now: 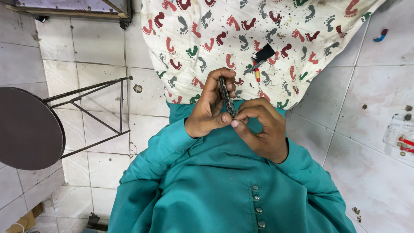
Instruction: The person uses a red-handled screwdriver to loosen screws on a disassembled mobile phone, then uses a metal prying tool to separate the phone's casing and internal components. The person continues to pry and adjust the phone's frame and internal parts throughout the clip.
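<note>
My left hand (208, 108) grips a thin dark phone-like slab (227, 96) edge-on, held upright above my lap. My right hand (261, 127) meets it at the lower end, thumb and fingertips pinched against the slab's bottom edge. Both hands hover over my teal garment (215, 181), just in front of a white cloth (241, 39) printed with coloured footprints. On that cloth, beyond my hands, lie a small black part (264, 54), a grey metal tool (251, 67) and a red-and-yellow handled tool (257, 76).
A round dark stool (28, 128) with a black metal frame lies on its side at the left. White floor tiles surround me. A clear packet with red pieces (401, 139) lies at the right edge, and a small blue-red item (380, 36) at upper right.
</note>
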